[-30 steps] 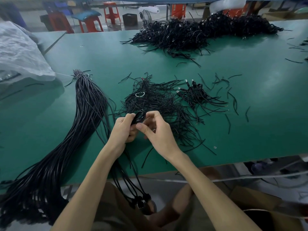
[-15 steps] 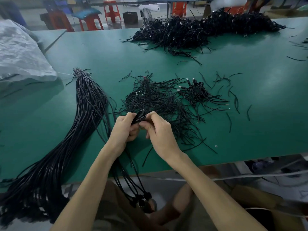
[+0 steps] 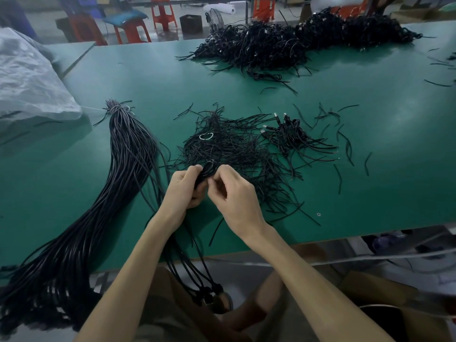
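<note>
Cable coil (image 3: 206, 172) sits between both hands, just above the desk (image 3: 370, 193), at the near edge of the loose tie pile (image 3: 234, 149).

Change over the last second is small. Right hand (image 3: 237, 196) had thumb and forefinger spread beside the coil; now its fingertips are curled in, pinching the coil's top. Left hand (image 3: 183, 188) hasn't shifted: clenched round the coil's lower half, cable tails running from it over the desk edge to the lap.

Read: coil is formed and binding is underway. Probably a tie being twisted on, though I can't resolve one between the fingers.

Containers:
- White plastic sack (image 3: 29, 77) at far left, contents hidden.
- Black crate (image 3: 191, 23) on the floor beyond the desk, interior not visible.
</note>
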The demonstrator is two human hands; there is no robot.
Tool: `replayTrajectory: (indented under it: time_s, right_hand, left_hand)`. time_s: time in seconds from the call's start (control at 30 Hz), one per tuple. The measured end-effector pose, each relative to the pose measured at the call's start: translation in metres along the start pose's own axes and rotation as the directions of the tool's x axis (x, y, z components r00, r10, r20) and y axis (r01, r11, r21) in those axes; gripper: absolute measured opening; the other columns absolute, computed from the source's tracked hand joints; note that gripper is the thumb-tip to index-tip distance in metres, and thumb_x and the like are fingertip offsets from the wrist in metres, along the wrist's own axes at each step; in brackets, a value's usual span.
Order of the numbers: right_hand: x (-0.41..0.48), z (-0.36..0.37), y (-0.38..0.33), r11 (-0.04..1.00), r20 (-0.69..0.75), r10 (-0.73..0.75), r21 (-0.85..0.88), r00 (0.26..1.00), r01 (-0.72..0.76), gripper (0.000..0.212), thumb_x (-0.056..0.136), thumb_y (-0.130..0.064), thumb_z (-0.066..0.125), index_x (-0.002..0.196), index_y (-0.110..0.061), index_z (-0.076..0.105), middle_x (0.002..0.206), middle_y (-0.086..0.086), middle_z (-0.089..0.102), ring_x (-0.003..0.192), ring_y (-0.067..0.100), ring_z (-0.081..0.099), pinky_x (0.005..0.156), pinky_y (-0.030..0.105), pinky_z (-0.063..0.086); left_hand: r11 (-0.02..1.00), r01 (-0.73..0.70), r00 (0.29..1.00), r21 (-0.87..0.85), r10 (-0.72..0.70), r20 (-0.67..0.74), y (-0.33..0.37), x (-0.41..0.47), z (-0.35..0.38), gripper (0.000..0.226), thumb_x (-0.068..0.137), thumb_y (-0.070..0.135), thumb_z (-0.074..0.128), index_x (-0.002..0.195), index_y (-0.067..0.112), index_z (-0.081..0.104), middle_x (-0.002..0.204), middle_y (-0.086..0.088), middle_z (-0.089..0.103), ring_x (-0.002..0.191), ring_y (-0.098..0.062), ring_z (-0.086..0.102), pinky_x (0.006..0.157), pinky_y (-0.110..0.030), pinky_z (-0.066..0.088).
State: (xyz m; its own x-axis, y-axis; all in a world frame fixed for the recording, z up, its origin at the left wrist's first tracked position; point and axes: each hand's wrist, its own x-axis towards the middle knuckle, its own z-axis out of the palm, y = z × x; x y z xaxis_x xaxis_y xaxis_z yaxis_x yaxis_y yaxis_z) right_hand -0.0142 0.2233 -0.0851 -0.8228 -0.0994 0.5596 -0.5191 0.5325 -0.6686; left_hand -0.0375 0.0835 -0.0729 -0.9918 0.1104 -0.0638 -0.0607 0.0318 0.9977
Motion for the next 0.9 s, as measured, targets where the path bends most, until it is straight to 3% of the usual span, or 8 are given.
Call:
replayTrajectory:
  time_s: [0.13, 0.23, 0.33, 0.43, 0.5, 0.57, 0.7, 0.9]
  right_hand:
    - [0.002, -0.001, 0.0, 0.999, -0.095, 0.018, -0.041, 0.995, -0.022, 0.029, 0.095, -0.01, 0.062, 0.08, -0.02, 0.038, 0.073, -0.009, 0.043, 0.059, 0.012, 0.039, 0.053, 0.015, 0.032]
    - [0.002, -0.002, 0.002, 0.998, -0.115, 0.061, -0.021, 0.992, -0.063, 0.027, 0.093, -0.011, 0.062, 0.078, -0.017, 0.041, 0.07, -0.009, 0.044, 0.059, 0.015, 0.042, 0.052, 0.021, 0.036]
    - [0.003, -0.004, 0.002, 0.995, -0.106, 0.099, 0.016, 0.99, -0.098, 0.025, 0.09, -0.013, 0.062, 0.076, -0.017, 0.042, 0.068, -0.01, 0.043, 0.06, 0.015, 0.043, 0.052, 0.025, 0.038]
    - [0.007, -0.008, 0.0, 0.997, -0.085, 0.083, 0.005, 0.993, -0.083, 0.025, 0.088, -0.013, 0.063, 0.075, -0.019, 0.042, 0.068, -0.011, 0.043, 0.061, 0.014, 0.043, 0.054, 0.027, 0.038]
    - [0.011, -0.01, -0.001, 0.997, -0.077, 0.076, 0.015, 0.994, -0.075, 0.024, 0.088, -0.013, 0.064, 0.075, -0.017, 0.044, 0.068, -0.009, 0.046, 0.061, 0.015, 0.043, 0.055, 0.029, 0.04]
    - [0.013, -0.012, -0.004, 0.999, -0.054, 0.035, 0.0, 0.998, -0.035, 0.022, 0.088, -0.014, 0.063, 0.076, -0.014, 0.045, 0.07, -0.007, 0.048, 0.062, 0.015, 0.043, 0.056, 0.03, 0.04]
    - [0.011, -0.017, -0.008, 0.999, -0.007, -0.03, -0.037, 1.0, 0.03, 0.019, 0.088, -0.011, 0.064, 0.077, -0.012, 0.048, 0.072, -0.006, 0.051, 0.061, 0.014, 0.043, 0.058, 0.034, 0.044]
    - [0.006, -0.029, -0.009, 0.984, 0.077, -0.112, -0.131, 0.991, 0.121, 0.015, 0.088, -0.008, 0.064, 0.078, -0.008, 0.054, 0.072, -0.004, 0.053, 0.059, 0.017, 0.045, 0.055, 0.037, 0.046]
  left_hand:
    - [0.979, -0.149, 0.985, 0.136, 0.158, -0.062, -0.001, 0.0, 0.008, 0.048, 0.109, 0.027, 0.042, 0.062, 0.019, 0.041, 0.049, 0.004, 0.037, 0.04, -0.015, 0.031, 0.038, -0.023, 0.028]
    - [0.876, -0.31, 0.934, 0.37, 0.353, -0.054, -0.002, -0.001, 0.007, 0.036, 0.11, 0.024, 0.044, 0.077, 0.015, 0.053, 0.06, 0.002, 0.051, 0.048, -0.018, 0.05, 0.044, -0.032, 0.043]
    - [0.734, -0.396, 0.891, 0.552, 0.453, 0.036, -0.002, -0.004, 0.0, 0.021, 0.108, 0.023, 0.047, 0.093, 0.021, 0.061, 0.073, 0.013, 0.059, 0.063, -0.006, 0.053, 0.058, -0.017, 0.042]
    - [0.744, -0.346, 0.923, 0.572, 0.379, 0.067, 0.004, -0.005, -0.011, 0.013, 0.106, 0.026, 0.052, 0.114, 0.026, 0.062, 0.09, 0.02, 0.067, 0.085, -0.001, 0.063, 0.07, -0.011, 0.046]
    - [0.807, -0.303, 0.95, 0.507, 0.299, 0.092, 0.012, -0.007, -0.012, 0.023, 0.101, 0.036, 0.055, 0.12, 0.024, 0.062, 0.091, 0.02, 0.07, 0.083, 0.003, 0.066, 0.071, -0.01, 0.048]
    - [0.853, -0.287, 0.958, 0.436, 0.264, 0.114, 0.022, -0.009, -0.009, 0.028, 0.095, 0.043, 0.054, 0.11, 0.021, 0.064, 0.08, 0.018, 0.073, 0.071, 0.002, 0.067, 0.066, -0.011, 0.049]
    - [0.886, -0.26, 0.965, 0.384, 0.235, 0.113, 0.029, -0.012, -0.009, 0.025, 0.105, 0.027, 0.054, 0.09, 0.011, 0.067, 0.058, 0.005, 0.065, 0.045, -0.004, 0.055, 0.045, -0.015, 0.04]
    - [0.892, -0.1, 0.994, 0.44, 0.07, 0.085, 0.031, -0.014, -0.005, 0.045, 0.104, 0.033, 0.057, 0.071, 0.003, 0.062, 0.051, 0.001, 0.06, 0.044, -0.02, 0.051, 0.047, -0.028, 0.039]
